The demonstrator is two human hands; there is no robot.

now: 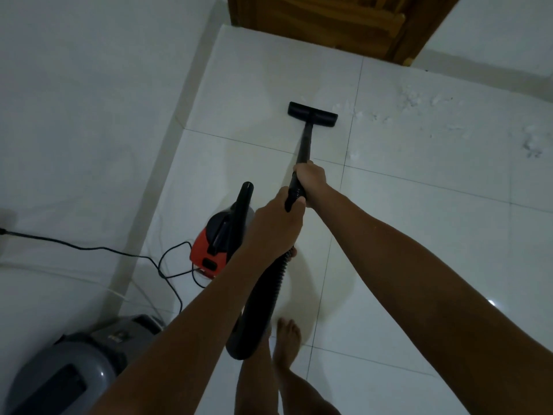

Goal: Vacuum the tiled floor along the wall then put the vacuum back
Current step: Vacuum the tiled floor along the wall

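Observation:
A red and black vacuum body (pixel 217 241) sits on the white tiled floor (pixel 419 235) close to the left wall (pixel 89 115). Its black wand (pixel 305 142) runs forward to a flat black floor head (pixel 312 114) resting on the tiles. My right hand (pixel 309 179) is closed around the wand's upper end. My left hand (pixel 276 226) grips the ribbed black hose (pixel 269 298) just behind it. White debris (pixel 419 106) is scattered on the tiles to the right of the head.
A black power cord (pixel 119 253) trails from the left wall to the vacuum. A grey appliance (pixel 77 366) stands at the lower left. A wooden door (pixel 338 22) closes the far end. My bare feet (pixel 287 339) stand below the hose.

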